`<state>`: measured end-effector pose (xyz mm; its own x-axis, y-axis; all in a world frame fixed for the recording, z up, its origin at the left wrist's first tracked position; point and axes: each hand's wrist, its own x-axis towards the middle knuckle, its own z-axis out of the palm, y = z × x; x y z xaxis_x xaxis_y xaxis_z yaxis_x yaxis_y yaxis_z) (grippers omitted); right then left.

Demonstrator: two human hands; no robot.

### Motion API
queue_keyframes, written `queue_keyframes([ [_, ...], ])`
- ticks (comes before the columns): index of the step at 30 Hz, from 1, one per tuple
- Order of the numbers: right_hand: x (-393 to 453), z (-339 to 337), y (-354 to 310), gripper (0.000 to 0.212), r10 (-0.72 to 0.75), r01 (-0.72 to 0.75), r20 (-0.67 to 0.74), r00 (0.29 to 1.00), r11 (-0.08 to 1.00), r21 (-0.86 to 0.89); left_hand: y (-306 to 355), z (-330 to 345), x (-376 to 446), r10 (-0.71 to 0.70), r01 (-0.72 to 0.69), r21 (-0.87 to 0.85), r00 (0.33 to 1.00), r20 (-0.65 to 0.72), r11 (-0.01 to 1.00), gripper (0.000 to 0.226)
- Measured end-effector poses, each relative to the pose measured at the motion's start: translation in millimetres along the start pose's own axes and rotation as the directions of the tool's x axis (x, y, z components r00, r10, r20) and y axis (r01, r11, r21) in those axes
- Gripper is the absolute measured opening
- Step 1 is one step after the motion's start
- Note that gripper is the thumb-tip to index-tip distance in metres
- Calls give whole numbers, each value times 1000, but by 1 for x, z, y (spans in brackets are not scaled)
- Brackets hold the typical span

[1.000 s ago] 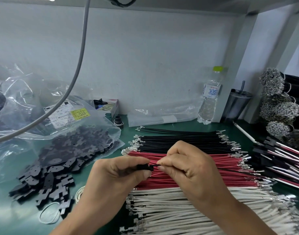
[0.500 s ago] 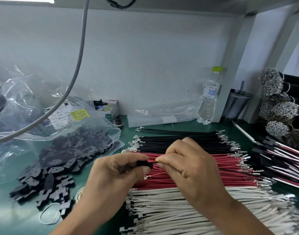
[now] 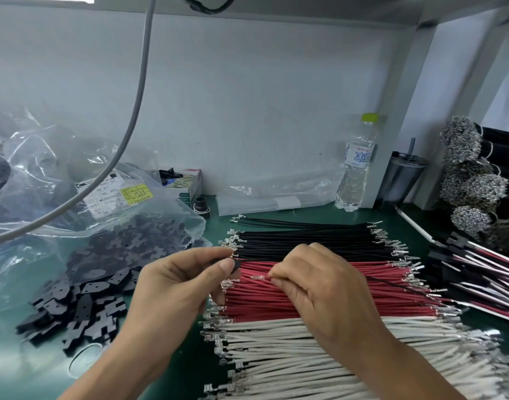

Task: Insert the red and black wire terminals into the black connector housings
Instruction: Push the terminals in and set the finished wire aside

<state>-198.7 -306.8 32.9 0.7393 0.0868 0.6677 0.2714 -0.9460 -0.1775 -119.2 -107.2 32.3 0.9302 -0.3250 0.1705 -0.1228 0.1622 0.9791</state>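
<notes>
left hand (image 3: 178, 284) pinches a black housing (image 3: 236, 265); right hand (image 3: 319, 284) pinches a red wire's terminal (image 3: 257, 277).

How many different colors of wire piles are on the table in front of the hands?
3. The black wires lie farthest back, the red wires in the middle under the hands, and the white wires nearest. More mixed wires lie at the right edge, partly cut off.

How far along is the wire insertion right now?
Done: a stack of finished harnesses lies at right. In hand: the left hand pinches a black housing with a black wire already running from it, while the right hand brings a red wire's terminal toward it, not yet inserted. Left: large rows of black wires and red wires.
</notes>
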Motion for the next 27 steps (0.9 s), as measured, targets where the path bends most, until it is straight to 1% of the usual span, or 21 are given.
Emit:
queue_keyframes([
  [2,2,-6,-3,22,28,-24,-61,998,998,51,1,-2,1,-39,42,-80,999,36,996,36],
  [5,2,-9,-6,23,32,-28,-85,996,999,47,-2,-1,2,-107,126,-169,987,118,977,36],
  [8,1,-10,-7,25,26,-20,-96,995,998,57,-5,1,1,-144,178,-190,973,178,965,35],
  [9,1,-11,-8,26,14,-9,-103,995,999,45,-5,2,1,-148,183,-191,971,186,964,39],
  [11,1,-11,-9,25,-20,19,-114,993,1000,-8,-6,2,0,-152,188,-193,970,188,963,50],
  [15,1,-12,-10,22,-47,40,-138,989,998,-55,-5,2,1,-157,199,-204,965,208,958,51],
  [19,0,-12,-10,20,-2,1,-153,988,1000,-8,-3,1,1,-171,215,-209,963,210,954,52],
  [22,-1,-10,-10,14,-33,26,-145,989,999,-46,-3,0,1,-183,230,-216,959,216,949,52],
  [25,1,-12,-8,21,-1,5,-148,989,1000,26,-3,0,1,-185,234,-215,957,225,948,52],
  [27,1,-13,-9,24,3,2,-120,993,999,46,-2,-1,1,-192,240,-209,955,227,948,53],
])
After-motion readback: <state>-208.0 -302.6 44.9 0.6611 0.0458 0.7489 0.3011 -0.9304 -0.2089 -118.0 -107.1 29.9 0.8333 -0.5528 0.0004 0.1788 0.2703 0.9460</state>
